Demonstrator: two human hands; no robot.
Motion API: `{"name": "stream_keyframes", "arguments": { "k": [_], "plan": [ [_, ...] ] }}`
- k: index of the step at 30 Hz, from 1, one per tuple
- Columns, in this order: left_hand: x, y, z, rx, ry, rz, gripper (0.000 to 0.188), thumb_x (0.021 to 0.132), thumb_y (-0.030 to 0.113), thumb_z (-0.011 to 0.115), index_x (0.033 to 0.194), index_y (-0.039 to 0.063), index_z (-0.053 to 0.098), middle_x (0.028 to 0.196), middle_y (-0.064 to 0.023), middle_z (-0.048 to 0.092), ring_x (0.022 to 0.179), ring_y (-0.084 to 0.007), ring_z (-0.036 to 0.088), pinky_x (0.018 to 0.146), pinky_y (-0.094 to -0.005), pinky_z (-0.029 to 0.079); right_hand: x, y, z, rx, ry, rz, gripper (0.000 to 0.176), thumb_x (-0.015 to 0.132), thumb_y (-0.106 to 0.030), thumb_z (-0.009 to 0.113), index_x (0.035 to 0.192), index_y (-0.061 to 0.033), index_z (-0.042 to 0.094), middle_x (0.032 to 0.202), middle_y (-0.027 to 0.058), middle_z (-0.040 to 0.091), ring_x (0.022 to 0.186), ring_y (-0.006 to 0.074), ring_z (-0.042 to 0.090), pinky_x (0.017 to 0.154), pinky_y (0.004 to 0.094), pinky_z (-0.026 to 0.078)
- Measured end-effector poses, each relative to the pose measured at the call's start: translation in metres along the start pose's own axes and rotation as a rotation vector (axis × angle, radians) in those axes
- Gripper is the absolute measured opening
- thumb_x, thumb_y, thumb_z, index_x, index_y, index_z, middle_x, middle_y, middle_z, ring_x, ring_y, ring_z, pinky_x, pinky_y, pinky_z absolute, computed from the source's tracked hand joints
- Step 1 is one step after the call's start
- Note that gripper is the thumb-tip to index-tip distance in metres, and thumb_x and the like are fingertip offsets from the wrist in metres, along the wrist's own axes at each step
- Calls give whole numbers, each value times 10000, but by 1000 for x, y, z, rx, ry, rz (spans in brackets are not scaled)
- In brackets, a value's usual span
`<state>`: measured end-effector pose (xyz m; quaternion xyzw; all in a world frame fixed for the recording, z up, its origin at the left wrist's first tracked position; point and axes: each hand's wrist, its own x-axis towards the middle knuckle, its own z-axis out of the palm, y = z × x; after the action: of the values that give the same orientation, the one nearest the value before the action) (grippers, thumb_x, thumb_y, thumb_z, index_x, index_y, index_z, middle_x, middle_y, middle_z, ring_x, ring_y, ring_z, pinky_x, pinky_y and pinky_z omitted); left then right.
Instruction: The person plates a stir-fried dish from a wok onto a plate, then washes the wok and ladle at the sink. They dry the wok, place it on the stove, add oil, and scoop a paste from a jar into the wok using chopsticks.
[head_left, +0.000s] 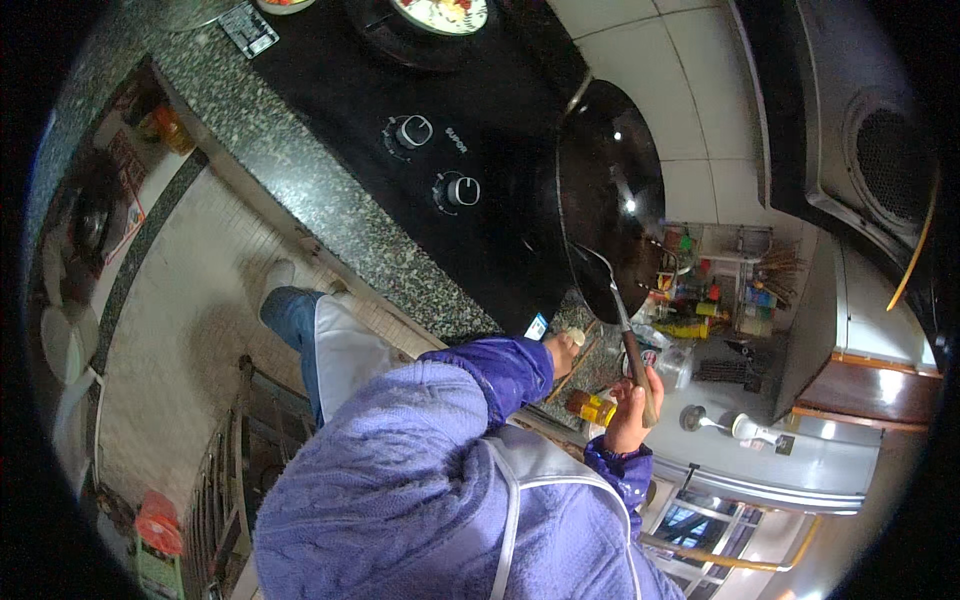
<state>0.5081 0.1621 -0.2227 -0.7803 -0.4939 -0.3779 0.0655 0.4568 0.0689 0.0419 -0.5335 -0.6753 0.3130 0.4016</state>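
My right hand (634, 405) grips the wooden handle of a metal spatula (620, 304). The spatula's blade reaches over the near side of a large dark wok (611, 172), which has a shine inside and shows no food. Beside the wok's lower end, my left hand (564, 351) is closed around a small pale object (575, 336); its kind is unclear. Thin wooden sticks (574, 367), perhaps chopsticks, lie on the granite counter next to that hand. A jar with a yellow label (596, 409) stands close to my right hand.
A black two-knob cooktop (495, 247) carries the wok. On its other side sits a plate of food (450, 15). Bottles and packets crowd a rack (705, 300) past the wok. A range hood (847, 142) overhangs at the right. Granite edging (337, 202) runs along the front.
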Motion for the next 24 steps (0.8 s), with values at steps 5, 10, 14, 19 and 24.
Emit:
{"name": "stream_keyframes", "arguments": {
  "k": [5,10,14,19,24],
  "plan": [
    [-17,-9,-85,-443,-69,28,189,743,228,576,741,106,720,994,-109,597,1019,-275,531,804,-425,424,-18,21,-8,-8,75,-18,507,905,-318,591,1271,-4,435,946,81,563,776,156,539,705,288,460],
    [-47,-74,-176,-435,19,-261,150,755,179,571,831,94,669,1077,-119,573,962,-274,556,799,-400,460,-11,34,-21,-22,21,33,502,903,-306,593,1279,-12,437,939,82,561,767,158,548,709,303,473],
    [-81,-148,-253,-539,410,-505,267,727,56,595,991,73,633,1135,-138,549,951,-313,550,813,-403,472,-8,33,-30,-29,4,23,476,913,-269,572,1290,-14,431,992,101,567,744,150,552,678,293,474],
    [-65,-242,-292,-103,337,-667,294,764,78,587,1056,89,627,1254,-108,483,1081,-295,495,803,-386,481,1,18,-5,-100,-60,-24,501,919,-258,548,1320,-12,377,1079,130,578,716,142,541,653,281,453],
    [-57,-297,-274,73,-128,-496,182,796,136,551,933,97,664,1084,-44,558,1091,-252,510,789,-350,501,4,7,5,-83,-85,-7,505,917,-288,562,1308,-23,382,1093,124,583,664,118,539,529,228,408]
  ]
}}
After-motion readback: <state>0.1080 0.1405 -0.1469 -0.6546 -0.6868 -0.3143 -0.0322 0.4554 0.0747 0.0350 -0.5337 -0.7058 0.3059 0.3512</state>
